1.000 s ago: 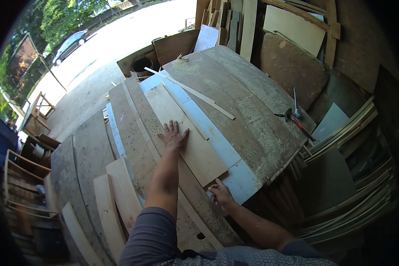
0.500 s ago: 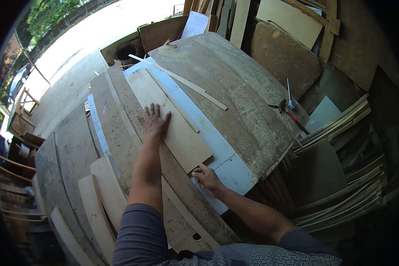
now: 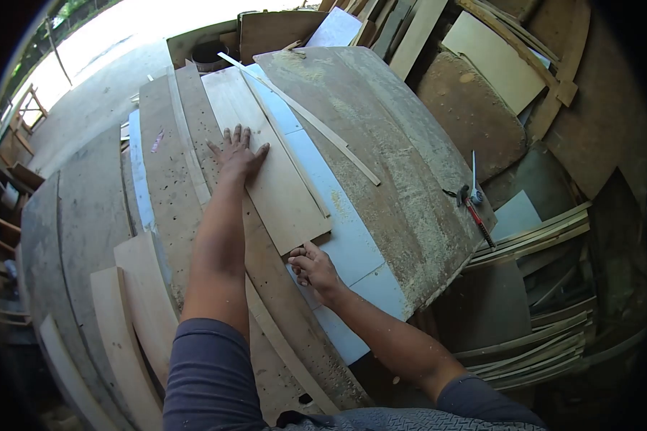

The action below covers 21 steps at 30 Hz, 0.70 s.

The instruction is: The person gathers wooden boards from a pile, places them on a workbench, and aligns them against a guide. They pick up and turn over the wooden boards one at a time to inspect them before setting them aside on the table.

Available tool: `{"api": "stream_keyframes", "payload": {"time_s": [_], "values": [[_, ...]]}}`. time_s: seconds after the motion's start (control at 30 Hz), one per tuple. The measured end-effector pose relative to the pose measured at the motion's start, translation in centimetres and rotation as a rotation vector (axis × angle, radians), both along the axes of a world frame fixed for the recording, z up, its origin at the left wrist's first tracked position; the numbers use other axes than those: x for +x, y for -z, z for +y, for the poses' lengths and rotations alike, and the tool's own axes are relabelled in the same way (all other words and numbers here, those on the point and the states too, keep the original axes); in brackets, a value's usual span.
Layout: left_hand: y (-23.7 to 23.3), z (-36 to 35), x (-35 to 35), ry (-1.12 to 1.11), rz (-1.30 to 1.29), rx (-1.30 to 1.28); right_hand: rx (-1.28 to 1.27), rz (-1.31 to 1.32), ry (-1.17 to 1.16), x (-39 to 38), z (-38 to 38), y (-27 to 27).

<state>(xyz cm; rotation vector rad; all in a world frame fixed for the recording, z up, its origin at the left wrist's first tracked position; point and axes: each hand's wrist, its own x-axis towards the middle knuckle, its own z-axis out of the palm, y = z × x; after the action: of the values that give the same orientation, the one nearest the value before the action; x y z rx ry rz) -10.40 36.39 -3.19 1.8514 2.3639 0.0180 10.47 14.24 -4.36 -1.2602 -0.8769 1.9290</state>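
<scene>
A pale wooden board lies lengthwise on the worktable, partly over a light blue sheet. My left hand rests on the board's left side, fingers spread and palm down. At the board's near end is my right hand, with fingers curled in and touching the end edge. Whether something small is pinched in those fingers is hidden. A thin wooden strip runs along the board's right side. Farther right, a longer narrow strip lies slantwise across the table.
A red-handled hammer lies near the worktable's right edge, beside a blue-and-white tool. Several pale planks lie at the left. Stacked wood strips and leaning panels stand on the right.
The board has slid away from me along the thin strip, so its near end is now closer to the strip's end. Both hands moved with it. The view has shifted.
</scene>
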Motion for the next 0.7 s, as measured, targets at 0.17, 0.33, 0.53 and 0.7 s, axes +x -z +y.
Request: {"api": "stream_keyframes", "payload": {"time_s": [0.17,0.33,0.53,0.7], "values": [[0.6,2.3,-1.3,-0.009,0.022,-0.012,-0.016,0.013,-0.025,-0.8,1.7,-0.2],[-0.1,4.1,-1.9,-0.020,-0.013,-0.055,-0.042,0.088,-0.004,-1.8,3.3,-1.4],[-0.2,2.2,-1.1,-0.045,0.046,-0.091,-0.033,0.103,-0.066,-2.9,6.3,-1.1],[-2.0,-2.4,-1.1,-0.002,-0.038,-0.092,-0.039,0.108,0.006,-6.7,12.1,-0.3]]}}
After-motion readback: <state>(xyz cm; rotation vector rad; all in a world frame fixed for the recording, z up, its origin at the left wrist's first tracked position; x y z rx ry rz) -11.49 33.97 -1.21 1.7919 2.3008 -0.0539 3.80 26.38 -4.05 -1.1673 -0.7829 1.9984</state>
